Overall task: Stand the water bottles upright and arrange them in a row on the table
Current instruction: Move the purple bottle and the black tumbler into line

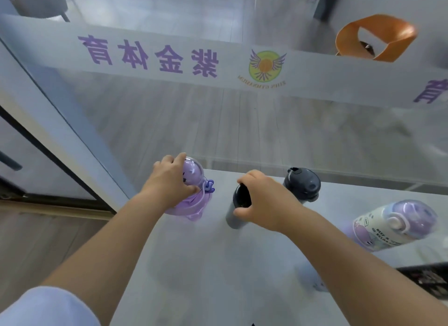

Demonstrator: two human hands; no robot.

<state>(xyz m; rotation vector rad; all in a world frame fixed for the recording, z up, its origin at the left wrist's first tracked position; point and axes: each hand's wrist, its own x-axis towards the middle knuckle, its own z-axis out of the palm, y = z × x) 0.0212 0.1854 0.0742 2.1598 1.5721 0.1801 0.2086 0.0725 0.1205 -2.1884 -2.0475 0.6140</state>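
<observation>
Several bottles stand on a grey table (pixel 206 265) near its far edge. At the far left, my left hand (pixel 169 180) grips the domed lid of an upright purple bottle (pixel 194 199). To its right, my right hand (pixel 264 199) holds the top of a grey bottle with a black cap (pixel 238 202). Just right of that stands a grey bottle with a dark lid (pixel 303 183), untouched. Farther right is a white and purple bottle with a cartoon print (pixel 392 223), which looks upright.
A glass wall with a frosted band and purple lettering (pixel 150 56) rises right behind the table's far edge. An orange chair (pixel 378 37) sits beyond the glass. A door frame (pixel 60 131) is at the left.
</observation>
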